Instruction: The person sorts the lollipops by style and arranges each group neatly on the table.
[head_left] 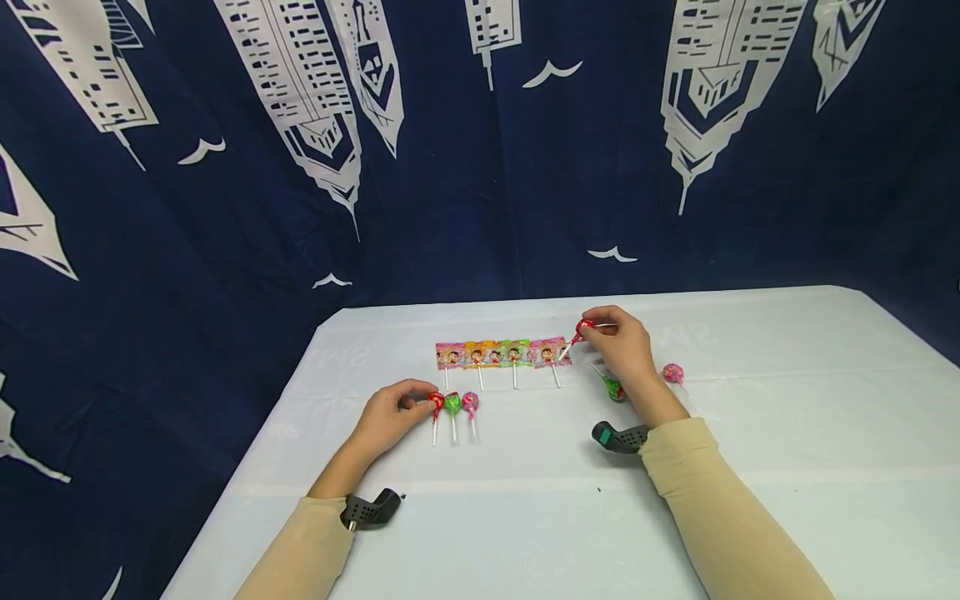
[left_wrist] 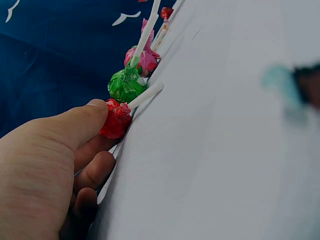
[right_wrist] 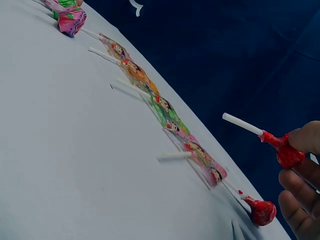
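So, red lollipop [right_wrist: 287, 155] in right hand [head_left: 627, 346]

A dark blue cloth [head_left: 480, 225] hangs across the top and down the left of the head view. White buildings [head_left: 300, 75] point down on it, with small bird shapes [head_left: 552, 72] around them. A white table [head_left: 480, 525] fills the bottom middle and right.

Legible text: none | flat lollipop wrappers [head_left: 514, 352]: print too small to read | white table cover [head_left: 525, 517]: faint marks [head_left: 684, 335], illegible
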